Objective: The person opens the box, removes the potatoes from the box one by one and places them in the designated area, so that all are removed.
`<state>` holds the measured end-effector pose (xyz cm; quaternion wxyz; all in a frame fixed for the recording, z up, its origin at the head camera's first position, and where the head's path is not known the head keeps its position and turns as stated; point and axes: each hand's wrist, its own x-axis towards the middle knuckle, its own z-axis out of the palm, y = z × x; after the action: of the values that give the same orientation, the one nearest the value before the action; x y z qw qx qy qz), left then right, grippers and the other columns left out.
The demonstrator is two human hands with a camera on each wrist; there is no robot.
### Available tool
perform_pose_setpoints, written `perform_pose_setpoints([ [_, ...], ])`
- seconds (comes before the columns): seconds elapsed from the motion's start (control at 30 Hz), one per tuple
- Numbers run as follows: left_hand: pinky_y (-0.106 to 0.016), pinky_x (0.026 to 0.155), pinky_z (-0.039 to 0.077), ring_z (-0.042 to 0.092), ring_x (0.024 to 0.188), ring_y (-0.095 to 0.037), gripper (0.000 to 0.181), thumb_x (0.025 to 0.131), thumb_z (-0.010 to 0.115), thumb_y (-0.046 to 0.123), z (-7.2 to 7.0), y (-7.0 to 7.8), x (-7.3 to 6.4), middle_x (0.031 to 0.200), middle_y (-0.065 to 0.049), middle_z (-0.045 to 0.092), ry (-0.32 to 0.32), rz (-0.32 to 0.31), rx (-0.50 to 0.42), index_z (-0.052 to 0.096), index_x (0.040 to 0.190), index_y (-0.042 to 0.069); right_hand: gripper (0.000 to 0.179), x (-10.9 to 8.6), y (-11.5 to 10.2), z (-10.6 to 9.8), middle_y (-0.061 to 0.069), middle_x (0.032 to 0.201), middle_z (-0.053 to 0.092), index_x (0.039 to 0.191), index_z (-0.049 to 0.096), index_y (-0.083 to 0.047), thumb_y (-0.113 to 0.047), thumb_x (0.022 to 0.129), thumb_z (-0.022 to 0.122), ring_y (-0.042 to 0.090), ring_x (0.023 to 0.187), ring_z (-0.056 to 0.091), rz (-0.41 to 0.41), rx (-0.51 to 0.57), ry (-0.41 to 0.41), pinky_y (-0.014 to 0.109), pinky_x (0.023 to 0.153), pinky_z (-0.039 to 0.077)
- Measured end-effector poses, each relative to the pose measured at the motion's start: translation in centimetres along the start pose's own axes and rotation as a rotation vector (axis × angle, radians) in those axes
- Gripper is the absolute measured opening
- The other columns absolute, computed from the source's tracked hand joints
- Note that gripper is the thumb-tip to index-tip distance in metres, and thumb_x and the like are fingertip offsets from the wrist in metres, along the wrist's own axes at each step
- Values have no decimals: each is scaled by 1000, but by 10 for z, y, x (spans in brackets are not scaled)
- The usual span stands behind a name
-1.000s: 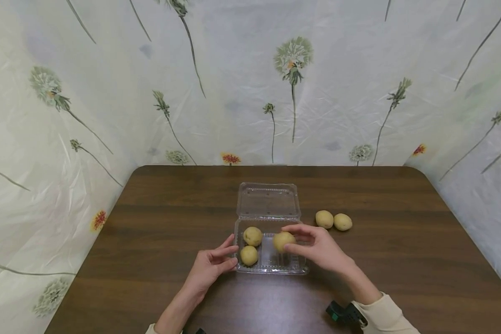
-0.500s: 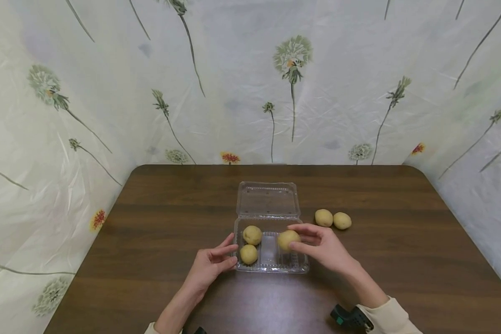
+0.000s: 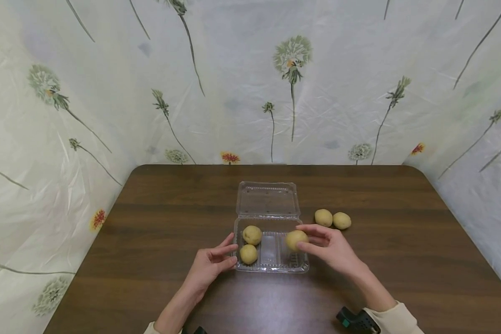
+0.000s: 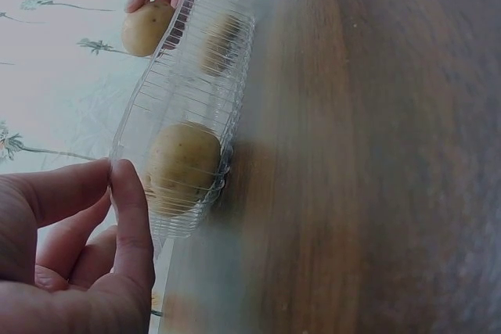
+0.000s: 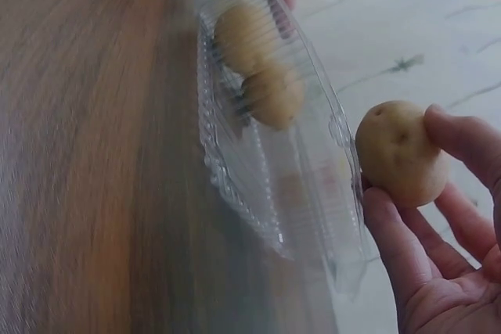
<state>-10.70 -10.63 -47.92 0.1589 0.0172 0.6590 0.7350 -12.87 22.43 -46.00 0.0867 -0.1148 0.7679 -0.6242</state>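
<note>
Potato (image 3: 295, 240), fingertip-held in right grip (image 3: 335, 250), above container (image 3: 269, 249)

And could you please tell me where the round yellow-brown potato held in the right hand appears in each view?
Head: the round yellow-brown potato is in the lower half, slightly right of centre, held by the right hand.
Left wrist: the potato is at upper left.
Right wrist: the potato is right of centre, near mid-height.
Shared landmark: the clear plastic hinged container, beside or beneath it in every picture.
</note>
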Motion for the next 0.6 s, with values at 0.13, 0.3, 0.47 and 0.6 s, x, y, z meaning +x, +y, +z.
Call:
perform_pose_setpoints([
  [0.13, -23, 80, 54, 55, 122, -28, 38, 87, 70, -2, 0, 0, 0, 148, -12, 43, -1, 4, -6, 62, 123, -11, 45, -1, -1, -4, 17, 122, 64, 127, 61, 3, -12, 87, 75, 17, 104, 66, -3, 3, 9, 27, 81, 55],
  [0.3, -23, 80, 54, 50, 127, -29, 37, 87, 70, -3, 1, 0, -1, 148, -12, 43, -2, 6, -11, 62, 123, -11, 46, -1, -1, -8, 17, 120, 65, 127, 60, 5, -12, 87, 76, 16, 102, 67, -11, -2, 13, 28, 80, 55],
  [0.47, -24, 80, 54, 50, 127, -29, 39, 86, 71, -1, 1, 0, -1, 148, -13, 43, -1, 4, -16, 61, 123, -11, 45, -1, 1, -12, 17, 120, 64, 127, 60, 4, -12, 87, 75, 17, 102, 67, -25, -11, 19, 27, 80, 55],
  [0.6, -24, 80, 54, 49, 128, -29, 38, 87, 71, -1, 1, 0, 0, 148, -13, 43, 2, 6, -8, 62, 122, -11, 43, -2, 2, -15, 18, 124, 62, 126, 61, 3, -11, 87, 75, 16, 103, 66, -32, -14, 35, 27, 81, 55],
])
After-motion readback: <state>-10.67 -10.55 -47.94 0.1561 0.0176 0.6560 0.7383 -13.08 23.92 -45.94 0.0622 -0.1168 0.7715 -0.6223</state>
